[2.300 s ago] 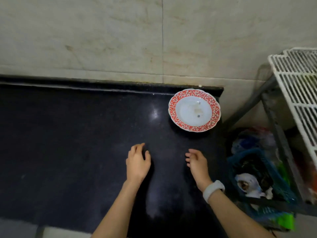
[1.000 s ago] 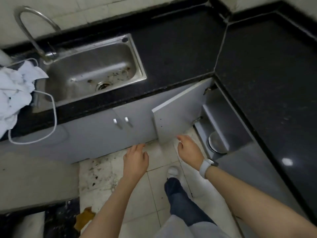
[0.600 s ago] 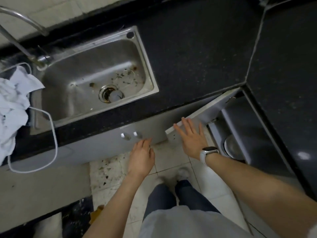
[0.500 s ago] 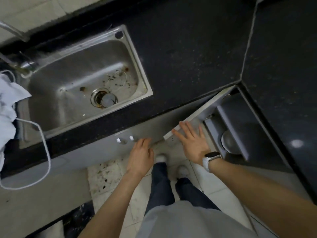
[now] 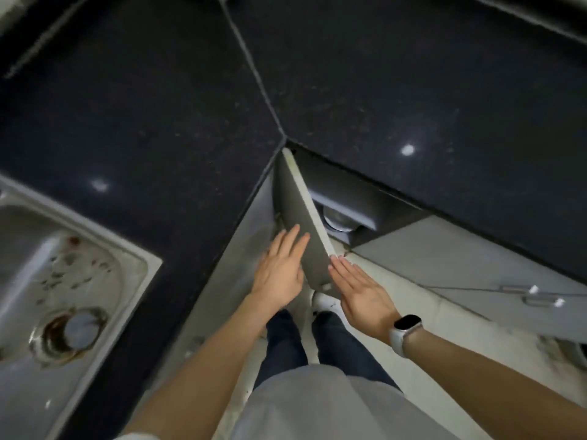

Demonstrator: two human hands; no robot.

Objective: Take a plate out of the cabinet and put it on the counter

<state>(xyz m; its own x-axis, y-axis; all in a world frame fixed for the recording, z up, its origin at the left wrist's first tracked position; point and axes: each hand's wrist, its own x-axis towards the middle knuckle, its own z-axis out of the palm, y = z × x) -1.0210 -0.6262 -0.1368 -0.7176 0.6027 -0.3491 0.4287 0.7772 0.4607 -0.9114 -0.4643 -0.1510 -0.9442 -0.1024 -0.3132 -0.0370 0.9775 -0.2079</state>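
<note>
Below me a black speckled table (image 5: 413,90) turns a corner, its 2 slabs meeting at a pale diagonal seam (image 5: 254,74). 2 ceiling lights glint off it. On my left a steel sink (image 5: 47,281) sits sunk into the stone, its drain (image 5: 68,335) rust-ringed. Grey cupboard fronts (image 5: 476,265) run beneath, over a pale tiled floor (image 5: 444,338).

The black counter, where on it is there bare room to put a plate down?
The counter is bare on both sides of its diagonal seam: right of the seam above the open cabinet, and left of it up to the sink. It is crowded at the cabinet door, where the left hand and right hand flank it.
</note>
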